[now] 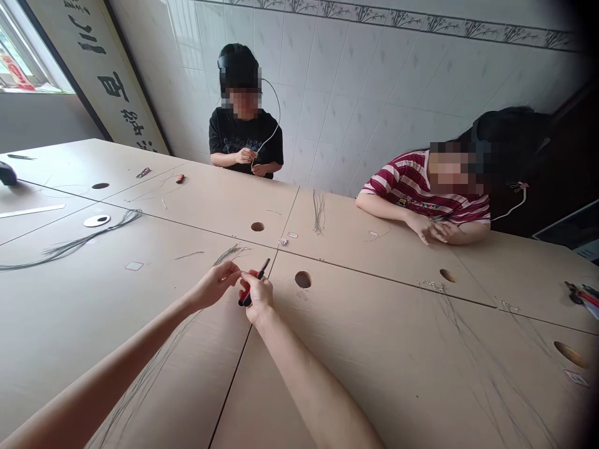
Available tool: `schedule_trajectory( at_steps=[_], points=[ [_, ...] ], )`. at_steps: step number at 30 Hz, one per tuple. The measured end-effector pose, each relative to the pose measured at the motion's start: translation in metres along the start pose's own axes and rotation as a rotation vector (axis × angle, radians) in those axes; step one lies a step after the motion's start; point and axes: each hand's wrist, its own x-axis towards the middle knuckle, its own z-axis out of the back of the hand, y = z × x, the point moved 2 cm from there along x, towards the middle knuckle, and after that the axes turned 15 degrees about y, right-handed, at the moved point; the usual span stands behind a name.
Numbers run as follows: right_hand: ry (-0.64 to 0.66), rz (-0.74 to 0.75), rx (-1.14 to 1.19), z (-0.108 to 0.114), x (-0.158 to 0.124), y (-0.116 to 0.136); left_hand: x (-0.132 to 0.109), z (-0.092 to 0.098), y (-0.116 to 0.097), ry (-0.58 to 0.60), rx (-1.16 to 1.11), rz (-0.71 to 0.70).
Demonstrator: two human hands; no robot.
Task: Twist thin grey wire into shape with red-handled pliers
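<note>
In my right hand are small pliers with red and black handles, their dark tip pointing up and away from me. My left hand is pinched, its fingertips meeting my right thumb and forefinger. Whatever sits in that pinch is too small to make out. Just beyond my left hand lies the end of a bundle of thin wires, with small reddish bits at its tips. Long thin strands run along the table under my left forearm.
Two people sit across the table, handling small things. A grey wire bundle and a white disc lie left. More wires lie ahead, others right. Round holes pierce the tabletop. Tools rest far right.
</note>
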Motion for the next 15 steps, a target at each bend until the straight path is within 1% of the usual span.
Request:
schedule_trajectory(
  at_steps=[3, 6, 8, 12, 15],
  points=[
    [-0.018, 0.018, -0.018, 0.002, 0.004, 0.0, -0.001, -0.004, 0.0, 0.028, -0.01, 0.004],
    [-0.013, 0.026, -0.051, 0.004, 0.008, 0.002, -0.004, -0.002, 0.0, 0.073, -0.034, 0.01],
    [-0.005, 0.037, -0.086, 0.005, 0.009, 0.005, -0.007, 0.005, 0.002, 0.067, -0.063, 0.026],
    [0.029, 0.068, -0.211, 0.009, 0.006, 0.011, -0.016, 0.026, 0.014, 0.002, -0.146, 0.061],
    [0.042, 0.095, -0.378, 0.013, 0.007, 0.013, -0.022, 0.035, 0.022, 0.016, -0.234, 0.083]
  ],
)
